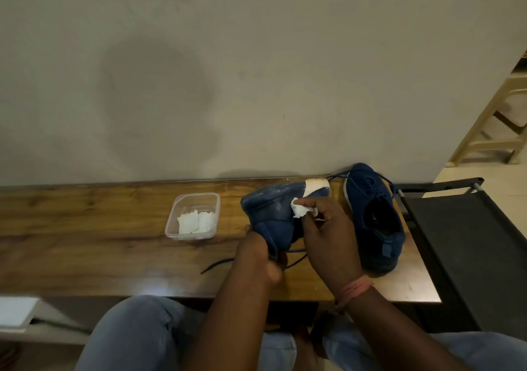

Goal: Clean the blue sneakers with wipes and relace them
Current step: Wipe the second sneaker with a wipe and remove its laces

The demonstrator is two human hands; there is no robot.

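Note:
A blue sneaker (275, 213) is tipped on its side on the wooden table (99, 242), with pale dusty smears on its upper and a white sole edge toward the wall. My left hand (261, 256) grips its heel end. My right hand (328, 233) pinches a crumpled white wipe (299, 212) and presses it against the sneaker's side. The second blue sneaker (376, 219) stands upright to the right, its laces loose at the toe. A dark lace (216, 265) trails over the table in front of the held sneaker.
A clear plastic tub (194, 216) with folded white wipes sits left of the sneakers. The wall runs right behind the table. A black chair (467, 242) stands at the table's right end, and a beige chair (490, 131) is farther back.

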